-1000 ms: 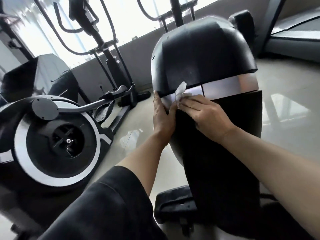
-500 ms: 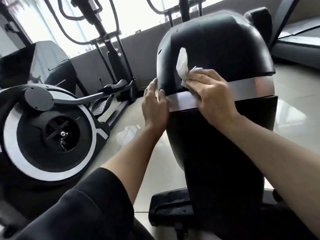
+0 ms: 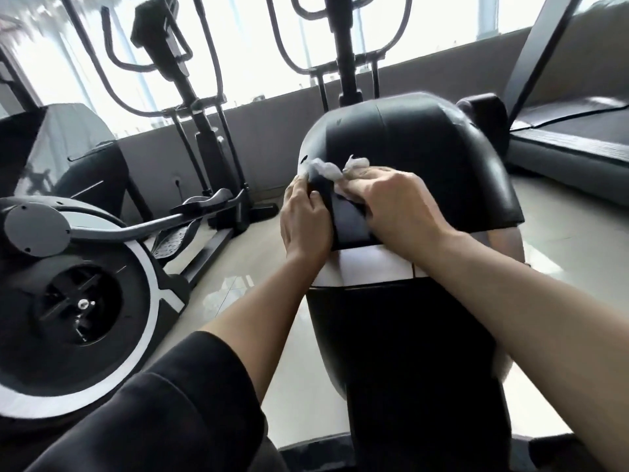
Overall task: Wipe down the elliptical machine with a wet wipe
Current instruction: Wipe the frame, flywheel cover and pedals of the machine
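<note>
Right hand (image 3: 398, 206) presses wipe (image 3: 326, 172) near housing (image 3: 425, 158) edge.

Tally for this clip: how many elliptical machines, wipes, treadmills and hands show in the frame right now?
Elliptical machines: 3, namely the wiped one, one with a white-ringed flywheel, one by the window
Wet wipe: 1
Treadmill: 1
Hands: 2, left hand, right hand
Total: 7

Both hands crowd the shroud's (image 3: 418, 158) left shoulder, open black top free toward two o'clock, mast (image 3: 347, 63) rising at twelve, second elliptical (image 3: 78, 294) hemming in at nine, bare floor (image 3: 238, 267) lane between, treadmill (image 3: 571, 131) at two.
</note>
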